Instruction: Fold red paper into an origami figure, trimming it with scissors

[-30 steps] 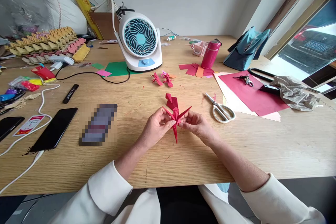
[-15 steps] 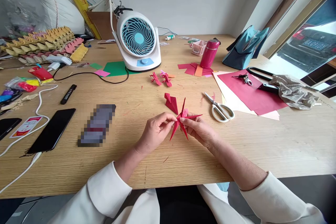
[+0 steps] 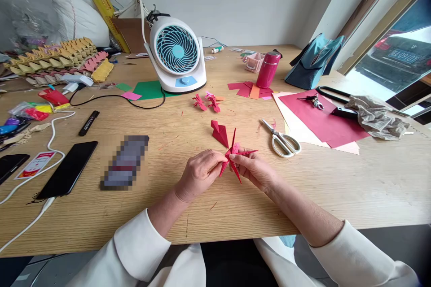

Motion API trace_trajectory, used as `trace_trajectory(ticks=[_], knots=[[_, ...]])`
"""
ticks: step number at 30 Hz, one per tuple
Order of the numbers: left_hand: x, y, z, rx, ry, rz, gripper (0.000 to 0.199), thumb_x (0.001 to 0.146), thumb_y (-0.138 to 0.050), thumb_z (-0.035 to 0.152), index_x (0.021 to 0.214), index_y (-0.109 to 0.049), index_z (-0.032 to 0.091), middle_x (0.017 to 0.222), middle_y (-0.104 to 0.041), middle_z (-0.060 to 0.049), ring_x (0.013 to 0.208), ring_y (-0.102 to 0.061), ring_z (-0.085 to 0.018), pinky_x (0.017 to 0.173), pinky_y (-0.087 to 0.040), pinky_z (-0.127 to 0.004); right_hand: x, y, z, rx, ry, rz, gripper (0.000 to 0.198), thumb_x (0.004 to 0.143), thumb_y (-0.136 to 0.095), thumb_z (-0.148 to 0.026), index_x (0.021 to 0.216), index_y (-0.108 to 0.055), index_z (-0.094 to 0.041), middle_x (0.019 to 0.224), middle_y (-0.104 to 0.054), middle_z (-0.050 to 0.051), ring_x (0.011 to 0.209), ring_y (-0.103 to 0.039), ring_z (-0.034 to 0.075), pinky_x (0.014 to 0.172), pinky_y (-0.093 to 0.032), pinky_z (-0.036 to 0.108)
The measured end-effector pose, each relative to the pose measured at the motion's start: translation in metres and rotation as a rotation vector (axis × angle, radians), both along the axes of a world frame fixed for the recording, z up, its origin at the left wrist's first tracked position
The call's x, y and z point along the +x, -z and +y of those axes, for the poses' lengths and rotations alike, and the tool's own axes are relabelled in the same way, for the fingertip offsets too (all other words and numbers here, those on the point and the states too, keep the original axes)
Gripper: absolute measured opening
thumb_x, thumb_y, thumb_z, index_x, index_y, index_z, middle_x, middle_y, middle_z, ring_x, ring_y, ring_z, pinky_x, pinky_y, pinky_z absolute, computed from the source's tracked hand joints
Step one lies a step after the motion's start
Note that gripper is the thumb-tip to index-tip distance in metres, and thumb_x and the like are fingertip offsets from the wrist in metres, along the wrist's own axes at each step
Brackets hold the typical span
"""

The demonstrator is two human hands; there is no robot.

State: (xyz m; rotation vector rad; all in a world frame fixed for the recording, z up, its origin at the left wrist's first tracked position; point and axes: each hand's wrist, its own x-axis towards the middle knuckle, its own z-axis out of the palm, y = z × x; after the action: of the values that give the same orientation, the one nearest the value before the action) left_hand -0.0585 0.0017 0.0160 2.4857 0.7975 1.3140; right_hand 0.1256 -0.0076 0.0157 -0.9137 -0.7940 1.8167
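Note:
A red folded-paper figure with several long thin points is held just above the table between my two hands. My left hand pinches its left side with thumb and fingertips. On the other side, my right hand grips it, thumb on top and fingers partly hidden beneath. Just beyond lies a separate piece of folded red paper. Farther back are two small red origami figures. Scissors with white handles rest to the right of my right hand.
A white fan stands at the back, a pink bottle to its right. Red paper sheets lie at right with keys on them. Phones, a black marker and a white cable occupy the left side.
My left hand has turned slightly, its fingers curling further over the figure's left side. The figure has tilted a little in my grip. Nothing else on the table has moved.

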Motion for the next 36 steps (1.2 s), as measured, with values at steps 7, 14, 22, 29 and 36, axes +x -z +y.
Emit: trace_trajectory(ticks=[7,14,22,29,36], knots=[[0.006,-0.005,-0.005,-0.26,-0.051,-0.16,0.006,0.089,-0.064,0.014,0.086,-0.066,0.018,0.089,-0.068,-0.004,0.085,-0.065,-0.015,0.068,-0.054,-0.023,0.0,0.002,-0.001,0.107,0.035,-0.066,0.029,0.065,-0.088,-0.038,0.073,-0.069,-0.018,0.068,-0.059,-0.003,0.064,-0.049,0.009,0.063,-0.04,0.023],[0.014,0.002,-0.006,-0.753,-0.065,-0.407,0.016,0.084,-0.069,0.028,0.079,-0.06,0.017,0.081,-0.065,-0.002,0.068,-0.066,-0.014,0.056,-0.06,-0.024,0.0,0.008,0.0,0.208,0.065,-0.133,0.03,0.067,-0.086,-0.041,0.076,-0.068,-0.019,0.071,-0.063,-0.002,0.068,-0.054,0.011,0.068,-0.044,0.026],[0.018,0.005,-0.008,-1.0,-0.064,-0.543,0.022,0.081,-0.072,0.034,0.08,-0.06,0.015,0.082,-0.067,-0.003,0.074,-0.068,-0.015,0.058,-0.059,-0.023,0.0,0.011,0.001,0.346,0.1,-0.242,0.029,0.071,-0.084,-0.044,0.078,-0.068,-0.02,0.076,-0.063,-0.001,0.072,-0.055,0.013,0.071,-0.047,0.028],[0.021,0.007,-0.008,-0.938,-0.105,-0.515,0.02,0.082,-0.068,0.033,0.079,-0.058,0.016,0.082,-0.065,-0.002,0.067,-0.065,-0.012,0.053,-0.055,-0.021,-0.001,0.01,0.001,0.363,0.105,-0.253,0.028,0.074,-0.082,-0.045,0.08,-0.069,-0.021,0.079,-0.064,0.0,0.074,-0.057,0.014,0.073,-0.049,0.029],[0.022,0.012,-0.009,-0.779,-0.158,-0.432,0.013,0.086,-0.062,0.025,0.083,-0.051,0.019,0.079,-0.06,0.001,0.056,-0.056,-0.007,0.05,-0.048,-0.018,-0.002,0.009,0.001,0.37,0.086,-0.277,0.03,0.075,-0.08,-0.047,0.082,-0.067,-0.021,0.077,-0.063,0.0,0.071,-0.056,0.014,0.07,-0.048,0.029]])
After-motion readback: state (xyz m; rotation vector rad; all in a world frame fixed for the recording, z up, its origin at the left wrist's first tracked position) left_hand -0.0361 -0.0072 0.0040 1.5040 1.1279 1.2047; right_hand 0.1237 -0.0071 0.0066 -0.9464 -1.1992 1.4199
